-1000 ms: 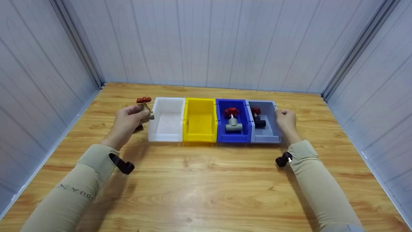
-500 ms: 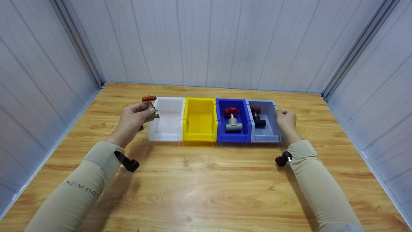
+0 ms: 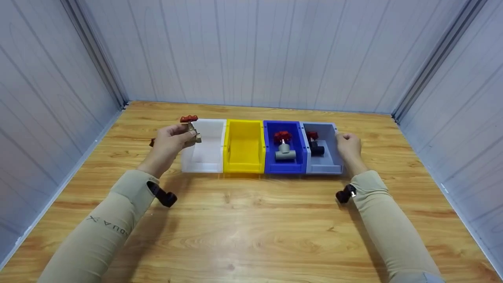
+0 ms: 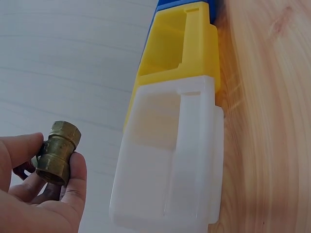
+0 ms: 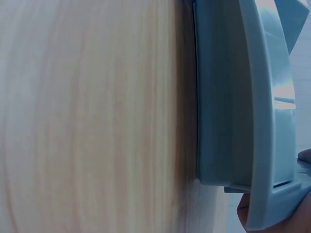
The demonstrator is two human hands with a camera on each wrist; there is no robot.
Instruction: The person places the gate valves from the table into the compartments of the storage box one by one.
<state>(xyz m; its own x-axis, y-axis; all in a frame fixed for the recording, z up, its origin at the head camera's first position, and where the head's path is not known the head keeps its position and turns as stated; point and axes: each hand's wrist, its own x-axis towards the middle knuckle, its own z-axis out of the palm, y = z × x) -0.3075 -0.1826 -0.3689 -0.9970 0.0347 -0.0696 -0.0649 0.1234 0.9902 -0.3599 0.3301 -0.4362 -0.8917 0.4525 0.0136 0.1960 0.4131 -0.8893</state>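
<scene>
My left hand (image 3: 167,143) pinches a brass valve (image 3: 193,131) with a red handwheel. It is held up beside the white bin (image 3: 202,168), overlapping its left rim in the head view. In the left wrist view, thumb and fingers hold the brass body (image 4: 58,150) to the left of the bin's wall (image 4: 197,160). My right hand (image 3: 349,149) grips the right rim of the grey bin (image 3: 325,169); most of those fingers are hidden in the right wrist view. A black valve (image 3: 316,150) with a red handwheel lies in the grey bin.
A yellow bin (image 3: 243,168) and a blue bin (image 3: 285,169) stand between the white and grey ones in one row. The blue bin holds a grey valve (image 3: 285,155) with a red handwheel. Behind my left hand a small dark-red thing (image 3: 152,142) shows on the wooden table (image 3: 243,228).
My left hand has moved right with the brass valve, from outside the white bin to overlapping its left side. A dark-red thing now shows behind that hand. My right hand has stayed put.
</scene>
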